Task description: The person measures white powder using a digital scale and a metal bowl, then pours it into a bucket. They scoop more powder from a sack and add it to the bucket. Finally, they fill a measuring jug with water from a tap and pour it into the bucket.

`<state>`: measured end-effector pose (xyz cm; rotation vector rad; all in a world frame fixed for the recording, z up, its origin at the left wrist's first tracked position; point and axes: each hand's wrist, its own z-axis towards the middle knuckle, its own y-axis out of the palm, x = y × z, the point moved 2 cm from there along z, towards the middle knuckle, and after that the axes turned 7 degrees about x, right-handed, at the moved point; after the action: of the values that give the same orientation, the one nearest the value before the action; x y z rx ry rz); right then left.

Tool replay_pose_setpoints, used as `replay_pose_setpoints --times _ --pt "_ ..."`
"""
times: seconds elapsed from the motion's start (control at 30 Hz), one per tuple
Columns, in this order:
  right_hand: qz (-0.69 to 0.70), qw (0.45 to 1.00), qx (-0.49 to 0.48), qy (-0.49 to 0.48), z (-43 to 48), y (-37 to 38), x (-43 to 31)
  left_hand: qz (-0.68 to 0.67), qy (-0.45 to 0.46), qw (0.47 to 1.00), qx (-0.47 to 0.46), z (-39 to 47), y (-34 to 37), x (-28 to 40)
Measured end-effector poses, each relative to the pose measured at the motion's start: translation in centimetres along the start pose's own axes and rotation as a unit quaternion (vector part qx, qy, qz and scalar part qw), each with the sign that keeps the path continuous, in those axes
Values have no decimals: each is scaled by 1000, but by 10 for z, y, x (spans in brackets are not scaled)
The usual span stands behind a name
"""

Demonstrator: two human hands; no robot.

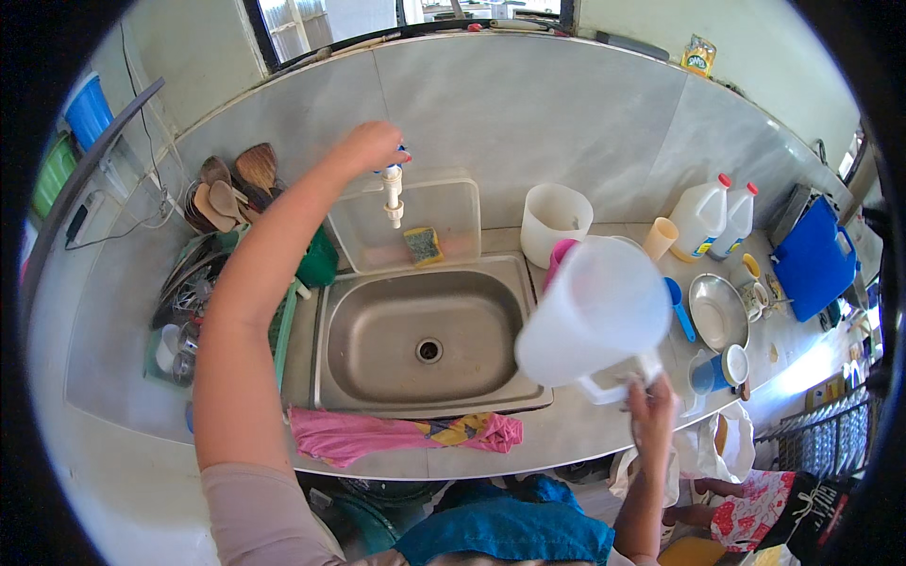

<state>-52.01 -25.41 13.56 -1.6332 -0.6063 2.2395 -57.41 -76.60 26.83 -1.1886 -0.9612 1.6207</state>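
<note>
My left hand (375, 145) grips the blue handle of a white plastic faucet (393, 194) on the wall. No water shows at its spout. In my right hand (648, 403) is the handle of a translucent white plastic pitcher (594, 311), tilted above the counter at the sink's right edge. The stainless steel sink (425, 311) between my arms holds no dishes. Behind it a yellow and green sponge (424, 246) lies against a clear plastic tub (460, 212) leaning on the wall. A pink cloth (396, 433) lies along the sink's front edge.
Right of the sink stand a white container (555, 216), a pink cup (560, 258), two jugs (699, 218), a steel bowl (718, 311) and a blue case (814, 258). At left are a dish rack (283, 347) and wooden utensils (223, 198). Another person's legs (715, 488) show at lower right.
</note>
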Motion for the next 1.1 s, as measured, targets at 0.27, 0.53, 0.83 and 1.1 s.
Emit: replay_pose_setpoints --times 0.27,0.53,0.83,1.1 --pt "-26 962 -190 -196 15 251 -3 -651 -428 623 -65 -24 55 -19" --pt "-11 957 -249 -146 2 308 -2 -20 -223 971 86 -43 26 6" --pt "-57 933 353 34 18 -37 147 7 -136 980 143 -14 2 23" --pt "-175 948 159 212 6 -82 297 -210 -279 933 -84 13 33 -15"
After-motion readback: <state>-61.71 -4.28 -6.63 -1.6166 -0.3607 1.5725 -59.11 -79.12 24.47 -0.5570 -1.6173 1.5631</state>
